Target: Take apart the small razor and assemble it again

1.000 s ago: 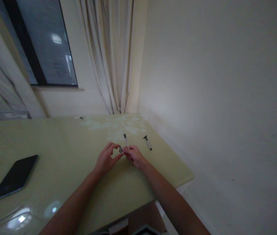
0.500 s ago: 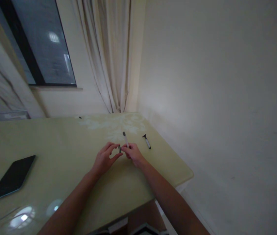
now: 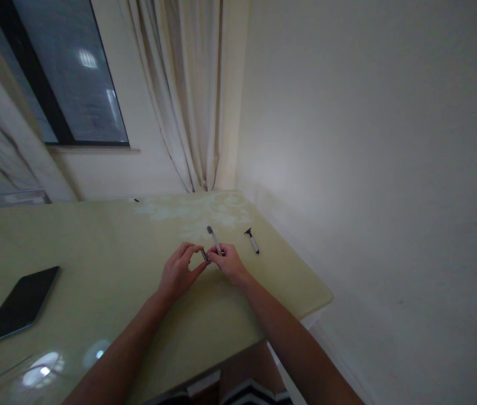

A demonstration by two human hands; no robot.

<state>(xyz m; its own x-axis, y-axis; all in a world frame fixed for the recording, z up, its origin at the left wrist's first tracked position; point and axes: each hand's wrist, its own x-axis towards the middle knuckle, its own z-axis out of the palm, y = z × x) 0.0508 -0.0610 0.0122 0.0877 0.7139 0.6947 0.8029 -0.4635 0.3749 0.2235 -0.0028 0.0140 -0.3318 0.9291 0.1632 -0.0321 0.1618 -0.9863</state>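
Between the thumb and fingertips of my left hand [image 3: 178, 269] is a small cylinder [image 3: 204, 255], dark with a shiny side, that looks like a battery. It is tilted, and its lower end is close to the right fingertips; whether they touch it I cannot tell. My right hand [image 3: 229, 262] is closed around a slim white stick [image 3: 215, 242] with a dark grey tip, like a toothbrush, which points up and away from me. Its lower end is hidden in the fingers. To the right of that hand lies a razor [image 3: 252, 242] with a black head and a pale handle.
A black tablet or thin laptop [image 3: 18, 306] rests at the left on the pale yellow-green table [image 3: 103, 247]. A small dark piece [image 3: 136, 200] lies by the far edge. Beyond are a curtain [image 3: 188, 101] and a window; a wall [image 3: 348, 169] runs along the right.
The small cylinder has turned from nearly upright to a slant in my left fingers. The white stick leans a little further left. The camera view has shifted slightly.
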